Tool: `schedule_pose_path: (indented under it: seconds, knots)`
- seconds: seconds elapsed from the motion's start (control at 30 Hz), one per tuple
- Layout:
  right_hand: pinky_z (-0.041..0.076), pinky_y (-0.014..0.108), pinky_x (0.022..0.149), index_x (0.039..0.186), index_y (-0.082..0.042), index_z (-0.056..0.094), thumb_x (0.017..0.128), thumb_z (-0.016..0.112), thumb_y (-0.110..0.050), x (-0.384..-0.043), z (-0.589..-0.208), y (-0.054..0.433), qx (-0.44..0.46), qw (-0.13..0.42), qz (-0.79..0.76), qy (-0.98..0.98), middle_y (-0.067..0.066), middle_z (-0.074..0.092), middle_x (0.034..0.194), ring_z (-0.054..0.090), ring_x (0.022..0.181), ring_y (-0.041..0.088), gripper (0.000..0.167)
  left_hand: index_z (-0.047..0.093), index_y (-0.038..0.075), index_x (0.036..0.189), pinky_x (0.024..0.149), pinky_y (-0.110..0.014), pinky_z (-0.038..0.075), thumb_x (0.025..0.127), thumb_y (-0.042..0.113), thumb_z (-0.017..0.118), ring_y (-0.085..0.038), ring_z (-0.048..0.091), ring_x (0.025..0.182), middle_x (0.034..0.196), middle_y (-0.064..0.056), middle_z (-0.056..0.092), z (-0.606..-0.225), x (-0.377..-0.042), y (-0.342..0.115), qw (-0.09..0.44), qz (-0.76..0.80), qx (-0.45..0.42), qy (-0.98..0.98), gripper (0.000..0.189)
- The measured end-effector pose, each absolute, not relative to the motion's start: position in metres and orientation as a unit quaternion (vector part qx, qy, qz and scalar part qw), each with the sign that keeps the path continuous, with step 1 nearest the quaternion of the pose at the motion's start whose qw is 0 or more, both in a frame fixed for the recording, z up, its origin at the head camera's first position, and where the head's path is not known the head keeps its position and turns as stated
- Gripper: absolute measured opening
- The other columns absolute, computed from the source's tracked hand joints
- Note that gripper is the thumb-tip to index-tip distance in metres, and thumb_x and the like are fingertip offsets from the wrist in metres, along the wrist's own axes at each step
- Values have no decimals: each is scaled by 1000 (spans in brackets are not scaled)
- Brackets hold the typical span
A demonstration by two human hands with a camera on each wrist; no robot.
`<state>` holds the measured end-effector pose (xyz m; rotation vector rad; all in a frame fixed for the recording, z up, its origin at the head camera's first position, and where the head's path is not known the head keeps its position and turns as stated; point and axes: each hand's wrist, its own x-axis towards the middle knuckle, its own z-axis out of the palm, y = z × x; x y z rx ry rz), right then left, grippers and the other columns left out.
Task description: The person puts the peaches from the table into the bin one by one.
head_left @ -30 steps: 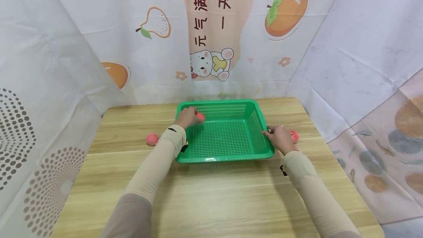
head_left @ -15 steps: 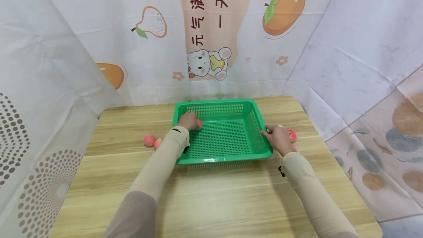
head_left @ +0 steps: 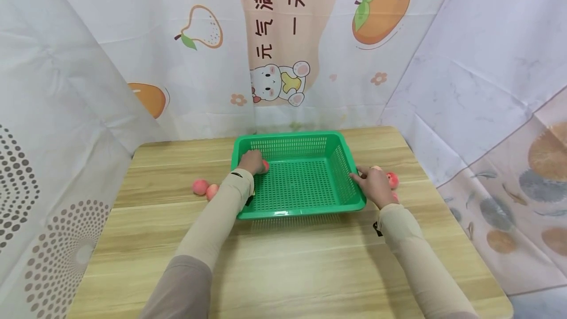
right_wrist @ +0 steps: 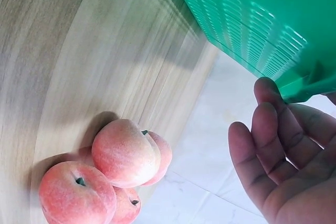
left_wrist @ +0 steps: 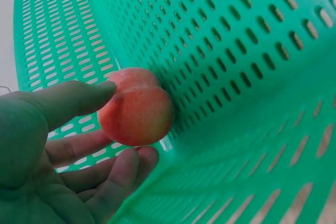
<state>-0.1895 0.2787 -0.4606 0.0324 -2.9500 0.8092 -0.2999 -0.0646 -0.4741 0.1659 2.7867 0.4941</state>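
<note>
A green plastic basket (head_left: 301, 211) with slotted walls stands on the table. Inside its far left corner, my left hand (head_left: 251, 162) holds a peach (left_wrist: 136, 108). In the left wrist view the thumb lies on one side of this red-orange fruit and the fingers on the other, near the slotted wall and floor. My right hand (head_left: 373, 185) grips the basket's right rim, thumb on the inner side and fingers outside. Just beyond it lie several pink peaches (right_wrist: 126, 153), partly hidden by that hand in the head view.
Left of the basket, two more peaches (head_left: 201, 187) rest on the wooden table (head_left: 283, 270), beside the left forearm. Printed white curtains (head_left: 195, 78) hang behind the table and along both sides.
My left hand has lowered the peach slightly toward the basket's floor, then stayed nearly still. The right hand keeps its grip on the rim. The head view has shifted a little.
</note>
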Motion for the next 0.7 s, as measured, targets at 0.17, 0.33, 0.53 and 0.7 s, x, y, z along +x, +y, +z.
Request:
schedule_pose_path:
  seconds: [0.17, 0.33, 0.53, 0.7]
  knots:
    - [51, 39, 69, 122, 4, 66, 95, 63, -22, -189, -462, 278, 16, 44, 260, -964, 24, 72, 93, 65, 82, 30, 37, 60, 3, 89, 60, -33, 34, 90, 13, 64, -20, 37, 65, 71, -7, 48, -468, -296, -66, 145, 178, 61, 971, 11]
    - [49, 37, 69, 124, 3, 65, 96, 63, -23, -188, -462, 278, 11, 39, 259, -965, 23, 72, 92, 63, 82, 30, 39, 50, 9, 74, 57, -30, 31, 94, 11, 60, -16, 31, 61, 66, -2, 40, -459, -293, -67, 143, 205, 69, 966, 23]
    - [47, 31, 63, 122, 2, 66, 95, 63, -22, -188, -465, 278, 14, 52, 265, -963, 22, 72, 88, 64, 77, 28, 36, 54, 3, 137, 84, -34, 49, 96, 20, 61, -25, 61, 109, 138, -13, 58, -447, -288, -69, 144, 222, 83, 961, 45]
    - [44, 28, 61, 121, 3, 67, 95, 63, -21, -187, -466, 277, 17, 66, 272, -960, 20, 71, 82, 61, 74, 25, 35, 53, 4, 138, 103, -45, 46, 96, 20, 60, -34, 49, 132, 143, -14, 53, -434, -289, -73, 166, 251, 75, 951, 45]
